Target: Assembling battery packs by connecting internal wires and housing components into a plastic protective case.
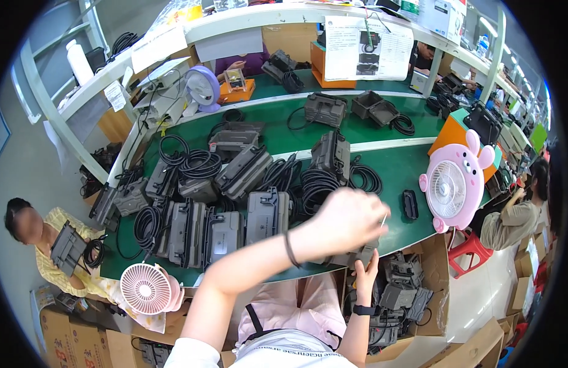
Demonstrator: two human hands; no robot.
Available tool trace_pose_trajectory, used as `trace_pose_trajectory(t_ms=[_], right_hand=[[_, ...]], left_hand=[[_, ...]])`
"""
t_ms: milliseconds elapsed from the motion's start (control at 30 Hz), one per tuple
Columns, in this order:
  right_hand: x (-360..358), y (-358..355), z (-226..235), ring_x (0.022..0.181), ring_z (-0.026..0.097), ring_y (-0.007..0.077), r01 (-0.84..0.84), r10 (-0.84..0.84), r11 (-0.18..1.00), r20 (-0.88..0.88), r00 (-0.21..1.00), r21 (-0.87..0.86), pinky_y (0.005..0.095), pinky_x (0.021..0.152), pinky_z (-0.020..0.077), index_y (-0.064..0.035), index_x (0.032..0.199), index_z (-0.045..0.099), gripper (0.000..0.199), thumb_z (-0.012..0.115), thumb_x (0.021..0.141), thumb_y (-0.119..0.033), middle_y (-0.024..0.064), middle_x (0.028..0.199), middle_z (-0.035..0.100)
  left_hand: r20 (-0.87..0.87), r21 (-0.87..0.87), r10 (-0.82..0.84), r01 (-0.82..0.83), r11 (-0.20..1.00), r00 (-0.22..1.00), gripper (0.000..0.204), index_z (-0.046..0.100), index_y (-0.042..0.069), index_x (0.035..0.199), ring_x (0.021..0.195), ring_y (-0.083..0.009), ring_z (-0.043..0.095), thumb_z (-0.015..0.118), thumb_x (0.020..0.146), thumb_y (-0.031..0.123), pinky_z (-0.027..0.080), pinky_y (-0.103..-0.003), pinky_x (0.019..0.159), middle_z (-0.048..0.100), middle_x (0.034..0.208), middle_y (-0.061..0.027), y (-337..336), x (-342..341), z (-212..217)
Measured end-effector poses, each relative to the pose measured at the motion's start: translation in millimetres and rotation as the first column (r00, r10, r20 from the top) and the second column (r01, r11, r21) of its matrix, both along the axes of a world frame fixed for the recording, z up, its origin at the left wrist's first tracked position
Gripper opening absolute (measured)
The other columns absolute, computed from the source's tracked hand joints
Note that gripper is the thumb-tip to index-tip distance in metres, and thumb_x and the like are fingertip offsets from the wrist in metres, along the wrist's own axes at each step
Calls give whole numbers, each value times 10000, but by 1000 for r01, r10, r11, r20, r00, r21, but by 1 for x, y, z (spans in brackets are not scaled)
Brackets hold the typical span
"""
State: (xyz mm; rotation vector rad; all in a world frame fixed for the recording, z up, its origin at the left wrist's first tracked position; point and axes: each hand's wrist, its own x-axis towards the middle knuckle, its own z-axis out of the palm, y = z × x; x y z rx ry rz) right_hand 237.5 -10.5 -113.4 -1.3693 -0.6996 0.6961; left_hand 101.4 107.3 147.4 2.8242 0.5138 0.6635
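Observation:
My left hand, with a black band at its wrist, is raised over the table's front edge. Its fingers are closed, and a thin pale sliver shows at their tips; what it belongs to is too small to tell. Below it, at the table edge, my right hand grips a dark grey plastic case, thumb upward. Much of that case is hidden by my left hand and forearm. A small black oblong plastic piece lies on the table to the right of my hands.
Grey latched cases and coiled black cables crowd the green table's left and middle. A pink rabbit-shaped fan stands right, a small pink fan front left. Below right, a carton holds more cases. Co-workers sit around.

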Motion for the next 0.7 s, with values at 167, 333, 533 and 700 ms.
trace_pose_trajectory(t_ms=[167,333,533,700], right_hand=[[4,3,-30,734,556,117,69,-74,997,152,986,40,240,577,476,-6,1424,326,662,603,850,-186,110,1173,568],[13,18,-57,700,529,123,59,-144,972,375,916,228,240,529,444,40,1435,285,889,638,848,-527,120,1171,553],[13,13,-27,856,590,167,-41,35,994,61,998,98,303,736,495,36,1321,428,833,694,742,-502,105,1043,619],[19,18,-38,605,481,62,-41,12,987,184,983,157,219,482,397,23,1338,396,916,680,757,-626,-1,829,548]], left_hand=[[272,-98,464,-455,885,843,257,688,115,1039,900,-230,677,603,885,303,526,-351,763,698,959,-82,95,-50,49],[179,-173,676,-653,737,715,280,680,139,1051,993,-282,649,584,855,314,518,-388,834,690,1018,-105,245,-114,-26],[-405,-69,817,-905,420,410,451,632,120,1185,1153,-357,568,621,813,376,466,-457,968,600,1228,-200,321,-181,-112],[-483,-8,771,-883,470,415,346,750,180,996,1073,-318,602,685,807,462,414,-429,953,674,1098,-147,334,-196,-132]])
